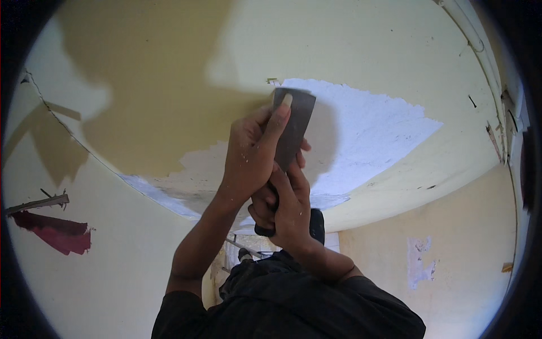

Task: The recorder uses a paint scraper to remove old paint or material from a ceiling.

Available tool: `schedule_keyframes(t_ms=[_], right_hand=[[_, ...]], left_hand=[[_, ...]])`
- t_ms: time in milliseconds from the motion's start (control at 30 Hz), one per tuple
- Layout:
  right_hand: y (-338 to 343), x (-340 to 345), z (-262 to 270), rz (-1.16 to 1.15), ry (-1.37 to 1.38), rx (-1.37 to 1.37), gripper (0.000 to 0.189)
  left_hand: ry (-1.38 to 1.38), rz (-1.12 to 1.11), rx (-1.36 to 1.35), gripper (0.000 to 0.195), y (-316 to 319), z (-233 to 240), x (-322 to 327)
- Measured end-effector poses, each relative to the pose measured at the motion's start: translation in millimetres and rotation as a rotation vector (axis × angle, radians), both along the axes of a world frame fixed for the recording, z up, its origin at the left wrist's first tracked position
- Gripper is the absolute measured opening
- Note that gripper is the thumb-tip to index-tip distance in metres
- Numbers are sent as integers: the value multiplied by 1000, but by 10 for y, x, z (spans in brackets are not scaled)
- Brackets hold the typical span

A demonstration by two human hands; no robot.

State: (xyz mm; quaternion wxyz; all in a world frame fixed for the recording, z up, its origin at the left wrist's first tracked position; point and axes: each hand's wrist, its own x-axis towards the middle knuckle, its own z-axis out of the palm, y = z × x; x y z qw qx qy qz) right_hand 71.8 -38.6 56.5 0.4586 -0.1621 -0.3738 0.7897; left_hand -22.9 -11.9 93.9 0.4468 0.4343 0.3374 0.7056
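Observation:
A wide grey metal scraper blade (295,127) lies against the wall, its broad end near the upper edge of a bare white patch (372,131) where the cream paint (330,38) is gone. My left hand (254,152) grips the blade from the left, thumb flat on its face and pointing to the broad end. Lower down, my right hand (288,203) is closed round the scraper's dark handle, mostly hidden by the fingers. Pale flecks dot both hands. A small greenish scrap (271,80) sits just above the blade's left corner.
A crack (70,131) runs down the left side. A splintered wooden strip (38,203) juts out above a dark red patch (63,233). At the upper right runs a pipe (463,25); a nail (472,101) sticks out nearby. Part of a ladder (245,247) shows below me.

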Motion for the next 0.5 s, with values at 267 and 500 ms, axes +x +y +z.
schedule_keyframes(t_ms=[267, 500], right_hand=[[-29, -75, 113, -32, 21, 26, 14], [241, 88, -124, -117, -530, 736, 15]], left_hand=[[26, -43, 18, 40, 12, 103, -68], [-238, 37, 280, 34, -19, -407, -78]])
